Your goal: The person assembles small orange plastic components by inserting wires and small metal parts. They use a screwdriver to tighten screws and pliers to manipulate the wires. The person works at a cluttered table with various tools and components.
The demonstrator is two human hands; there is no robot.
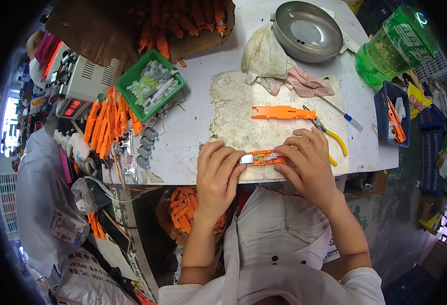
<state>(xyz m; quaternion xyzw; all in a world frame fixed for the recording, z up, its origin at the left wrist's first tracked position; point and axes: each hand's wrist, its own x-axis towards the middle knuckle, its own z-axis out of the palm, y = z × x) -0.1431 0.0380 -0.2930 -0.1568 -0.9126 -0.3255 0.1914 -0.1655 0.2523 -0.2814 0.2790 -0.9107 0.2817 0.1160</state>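
Observation:
Near the table's front edge lies an orange plastic housing half (264, 158), its open side up, with small pale and greenish parts inside. A shiny metal piece (246, 159) sits at its left end. My left hand (216, 165) is closed on that end, fingertips at the metal piece. The fingers of my right hand (307, 160) are closed round the right end and hide it. Beyond my hands lies another orange housing piece (282, 113). Its right end meets the jaws of the yellow-handled pliers (335, 143), which my right hand partly covers.
Right of the pliers lies a screwdriver (353, 122). Farther back are a cloth (266, 53) and a metal bowl (297, 48). Leftward stand a green basket (175, 89) of pale parts, orange housings (106, 127) and a grey device (89, 76). A green bottle (386, 56) and blue bin (383, 114) stand right.

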